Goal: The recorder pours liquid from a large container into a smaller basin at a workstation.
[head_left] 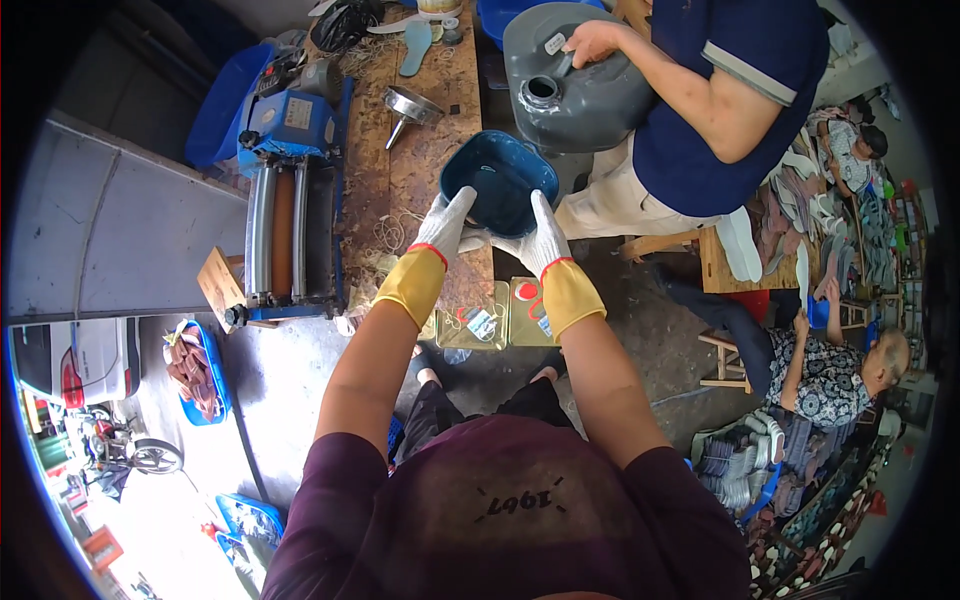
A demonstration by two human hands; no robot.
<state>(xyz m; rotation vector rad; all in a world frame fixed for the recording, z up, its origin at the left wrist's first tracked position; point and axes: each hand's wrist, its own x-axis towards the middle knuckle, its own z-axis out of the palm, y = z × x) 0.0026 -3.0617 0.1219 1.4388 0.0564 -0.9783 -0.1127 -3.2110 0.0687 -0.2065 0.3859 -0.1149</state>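
Basin (497, 178), dark blue, grasped both sides by gloved fingers (462, 203), left hand (443, 222) and right hand (545, 232); steel funnel (412, 107) on bench (362, 200); grey jerrycan (580, 100) beyond, in co-worker's hand (592, 42).

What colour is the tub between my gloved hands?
The tub is dark teal blue, seen best in the head view.

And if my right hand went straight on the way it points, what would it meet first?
Your right hand would first meet the basin it holds; beyond that, perhaps the grey can, though depth is unclear.
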